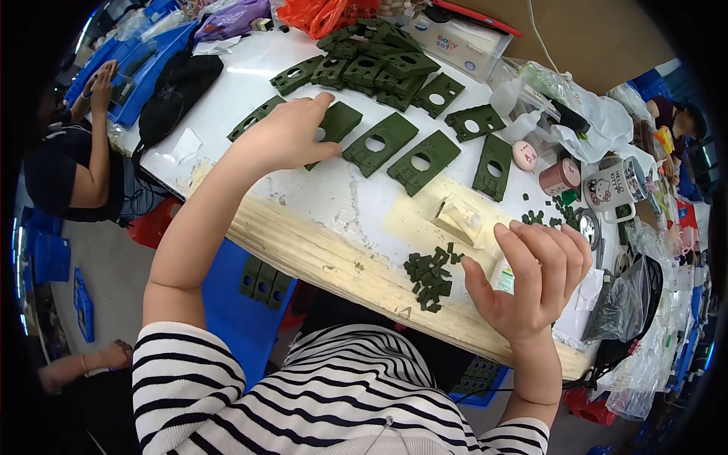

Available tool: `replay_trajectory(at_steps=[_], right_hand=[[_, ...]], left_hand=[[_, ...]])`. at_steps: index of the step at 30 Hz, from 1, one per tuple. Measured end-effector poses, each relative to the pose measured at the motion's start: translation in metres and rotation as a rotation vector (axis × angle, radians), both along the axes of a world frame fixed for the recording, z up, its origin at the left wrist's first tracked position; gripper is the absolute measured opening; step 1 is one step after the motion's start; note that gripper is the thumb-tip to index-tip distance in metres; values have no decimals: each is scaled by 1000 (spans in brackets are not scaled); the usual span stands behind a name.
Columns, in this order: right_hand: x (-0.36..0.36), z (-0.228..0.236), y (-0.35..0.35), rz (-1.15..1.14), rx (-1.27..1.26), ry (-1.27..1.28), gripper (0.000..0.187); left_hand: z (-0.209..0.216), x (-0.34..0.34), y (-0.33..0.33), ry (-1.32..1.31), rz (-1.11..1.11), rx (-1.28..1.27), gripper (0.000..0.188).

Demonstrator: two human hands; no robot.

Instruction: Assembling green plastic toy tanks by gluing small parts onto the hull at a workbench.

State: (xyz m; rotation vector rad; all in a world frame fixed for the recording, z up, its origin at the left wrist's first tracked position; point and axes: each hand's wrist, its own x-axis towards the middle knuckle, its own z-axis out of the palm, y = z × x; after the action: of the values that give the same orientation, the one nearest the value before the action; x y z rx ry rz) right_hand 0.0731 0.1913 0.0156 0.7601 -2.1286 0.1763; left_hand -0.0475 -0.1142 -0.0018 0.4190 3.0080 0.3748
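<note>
Left of centre on the tabletop [246,67], a green round-holed plate [343,121] is partly covered by the left hand [288,135]; whether it is gripped cannot be told. The right hand [531,292] is open, fingers spread, beside small green pieces [431,280], which could be knocked off the near edge by a low sweep.

Person's hands: two are shown, the left hand [292,134] and the right hand [535,284].
Singly laid green plates [396,138]: seven are counted along the near side of the pile [371,68], one being partly covered by the left hand.
Piled plates: many are overlapped; no exact count can be made.
Tray plates [265,272]: three are seen in the blue tray [233,326].
Clusters of small green pieces [430,279]: two are shown.
Mug [604,191]: one is shown.
Red bag [318,15]: one is seen.
</note>
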Motion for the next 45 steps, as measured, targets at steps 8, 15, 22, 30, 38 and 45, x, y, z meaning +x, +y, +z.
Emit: replay_trajectory(at_steps=[8,15,22,30,38,45], right_hand=[[-5,0,7,-10,-5,16,28],[-8,0,12,-36,-3,13,28],[-11,7,18,-48,-24,16,26],[-20,14,26,-43,-84,44,24],[-51,16,103,-233,-427,-587,11],[-74,-21,131,-372,-331,-934,13]], left_hand=[[-12,-7,14,27,-58,2,56],[-19,1,10,92,-18,98,44],[-4,22,-24,377,132,-68,31],[-13,36,-39,290,208,-197,26],[41,50,14,162,-163,486,27],[43,41,110,-83,-440,982,75]])
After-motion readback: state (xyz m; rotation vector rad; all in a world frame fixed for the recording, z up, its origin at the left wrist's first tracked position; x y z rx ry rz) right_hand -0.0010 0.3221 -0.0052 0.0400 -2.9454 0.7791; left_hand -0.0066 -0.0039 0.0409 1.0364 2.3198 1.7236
